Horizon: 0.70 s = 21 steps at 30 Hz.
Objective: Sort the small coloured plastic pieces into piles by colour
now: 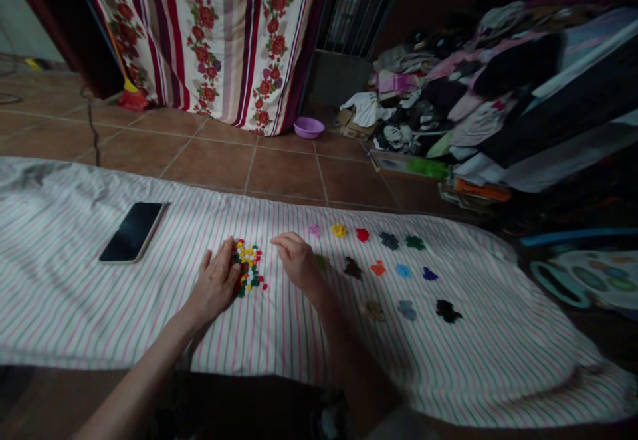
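A loose pile of small pieces [249, 264] in yellow, red, green, white and orange lies on the striped cloth. My left hand [218, 280] rests flat along the pile's left side, fingers stretched out and touching its edge. Just right of the pile, my right hand [296, 259] is raised a little with thumb and fingertips pinched together; whether a piece is between them is too small to tell. Beyond it are single-colour heaps, among them a pink heap [314, 230], a yellow heap [339, 230], a red heap [362, 234] and a black heap [448, 311]. My right hand partly hides a light green heap [320, 262].
A phone [132, 232] lies on the cloth [74, 294] at the left. On the tiled floor past the cloth stand a purple basin [309, 127] and a red broom [133, 98], near a floral curtain [204, 34]. Piled clothes [448, 88] fill the right back.
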{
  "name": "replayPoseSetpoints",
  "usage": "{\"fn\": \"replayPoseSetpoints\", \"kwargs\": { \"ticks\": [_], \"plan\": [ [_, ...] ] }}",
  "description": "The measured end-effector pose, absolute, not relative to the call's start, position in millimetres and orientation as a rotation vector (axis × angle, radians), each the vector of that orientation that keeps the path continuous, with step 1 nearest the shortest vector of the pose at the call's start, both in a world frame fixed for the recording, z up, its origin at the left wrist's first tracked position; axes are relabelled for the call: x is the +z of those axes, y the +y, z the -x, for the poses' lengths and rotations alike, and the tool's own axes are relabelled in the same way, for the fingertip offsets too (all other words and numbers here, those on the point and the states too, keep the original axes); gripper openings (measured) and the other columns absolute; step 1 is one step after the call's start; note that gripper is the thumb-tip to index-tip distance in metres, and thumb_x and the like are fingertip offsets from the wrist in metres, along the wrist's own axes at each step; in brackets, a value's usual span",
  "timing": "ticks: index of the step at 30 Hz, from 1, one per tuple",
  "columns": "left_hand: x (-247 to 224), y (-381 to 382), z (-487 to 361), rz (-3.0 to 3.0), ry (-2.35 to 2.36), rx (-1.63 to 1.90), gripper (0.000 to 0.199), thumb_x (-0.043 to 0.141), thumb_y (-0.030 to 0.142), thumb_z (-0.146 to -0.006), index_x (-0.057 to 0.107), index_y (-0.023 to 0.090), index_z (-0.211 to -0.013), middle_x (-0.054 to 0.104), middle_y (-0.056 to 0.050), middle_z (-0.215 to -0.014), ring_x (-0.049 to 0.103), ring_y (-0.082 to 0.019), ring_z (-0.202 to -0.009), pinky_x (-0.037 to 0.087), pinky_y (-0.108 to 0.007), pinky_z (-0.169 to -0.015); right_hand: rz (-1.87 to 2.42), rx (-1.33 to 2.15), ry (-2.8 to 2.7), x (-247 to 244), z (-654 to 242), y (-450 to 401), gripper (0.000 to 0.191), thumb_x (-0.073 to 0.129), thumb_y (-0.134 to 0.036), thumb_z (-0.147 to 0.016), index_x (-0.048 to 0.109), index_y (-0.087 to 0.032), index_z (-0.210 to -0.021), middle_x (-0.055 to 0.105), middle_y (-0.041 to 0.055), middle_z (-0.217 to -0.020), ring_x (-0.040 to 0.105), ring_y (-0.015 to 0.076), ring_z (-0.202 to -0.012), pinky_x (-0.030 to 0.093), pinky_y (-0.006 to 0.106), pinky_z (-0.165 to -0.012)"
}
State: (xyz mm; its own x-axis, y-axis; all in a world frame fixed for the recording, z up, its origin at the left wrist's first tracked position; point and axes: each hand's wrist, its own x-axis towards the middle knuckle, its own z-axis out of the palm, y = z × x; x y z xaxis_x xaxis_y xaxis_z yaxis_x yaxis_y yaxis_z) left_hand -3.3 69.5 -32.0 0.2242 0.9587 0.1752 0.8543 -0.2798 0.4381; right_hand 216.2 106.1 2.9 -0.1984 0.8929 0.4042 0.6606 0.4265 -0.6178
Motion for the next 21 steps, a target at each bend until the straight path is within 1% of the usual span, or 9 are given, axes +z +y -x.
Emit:
{"fn": "replayPoseSetpoints", "kwargs": {
  "ticks": [4,8,11,16,19,21],
  "plan": [
    [-25,72,4,-2.108,1.634,0.621,0.058,0.019,0.032,-0.097,0.013,0.016,-0.152,0.04,-0.014,-0.152,0.036,-0.02,-0.142,0.021,-0.053,-0.119,1.355,0.44,-2.058,1,-190,101,0.029,0.05,-0.008,-0.09,0.073,-0.022,-0.102,0.067,0.0059,-0.098,0.062,0.0169,-0.094,0.05,0.028,-0.087],
    [-21,73,4,-2.012,1.624,0.649,0.058,0.021,0.032,-0.096,0.014,0.017,-0.152,0.043,-0.013,-0.15,0.037,-0.019,-0.141,0.018,-0.053,-0.12,1.385,0.412,-2.116,-1,-181,102,0.028,0.053,-0.012,-0.091,0.074,-0.025,-0.106,0.064,0.0058,-0.096,0.059,0.0166,-0.092,0.049,0.027,-0.085],
    [-18,72,4,-1.987,1.592,0.639,0.059,0.023,0.033,-0.095,0.015,0.017,-0.151,0.042,-0.013,-0.151,0.035,-0.019,-0.142,0.015,-0.054,-0.12,1.397,0.367,-2.161,0,-178,105,0.029,0.052,-0.013,-0.092,0.074,-0.028,-0.105,0.062,0.005,-0.093,0.058,0.0161,-0.089,0.049,0.027,-0.082],
    [-12,70,4,-1.979,1.559,0.581,0.06,0.021,0.031,-0.094,0.013,0.014,-0.151,0.039,-0.014,-0.153,0.033,-0.017,-0.144,0.011,-0.053,-0.121,1.435,0.315,-2.228,7,-171,104,0.027,0.052,-0.013,-0.093,0.073,-0.023,-0.106,0.062,0.0061,-0.09,0.058,0.0177,-0.09,0.048,0.028,-0.082],
    [-13,69,5,-1.992,1.552,0.597,0.061,0.024,0.031,-0.094,0.012,0.016,-0.152,0.04,-0.013,-0.152,0.035,-0.018,-0.143,0.012,-0.054,-0.121,1.455,0.322,-2.231,10,-167,104,0.026,0.052,-0.013,-0.093,0.072,-0.02,-0.107,0.063,0.0066,-0.09,0.059,0.0181,-0.091,0.048,0.028,-0.082],
    [-15,69,5,-2.015,1.555,0.619,0.061,0.026,0.031,-0.094,0.013,0.017,-0.152,0.04,-0.013,-0.152,0.035,-0.019,-0.143,0.013,-0.055,-0.12,1.456,0.334,-2.224,11,-165,104,0.023,0.052,-0.015,-0.093,0.072,-0.019,-0.104,0.064,0.0068,-0.091,0.059,0.018,-0.09,0.047,0.028,-0.082]
  ]
}}
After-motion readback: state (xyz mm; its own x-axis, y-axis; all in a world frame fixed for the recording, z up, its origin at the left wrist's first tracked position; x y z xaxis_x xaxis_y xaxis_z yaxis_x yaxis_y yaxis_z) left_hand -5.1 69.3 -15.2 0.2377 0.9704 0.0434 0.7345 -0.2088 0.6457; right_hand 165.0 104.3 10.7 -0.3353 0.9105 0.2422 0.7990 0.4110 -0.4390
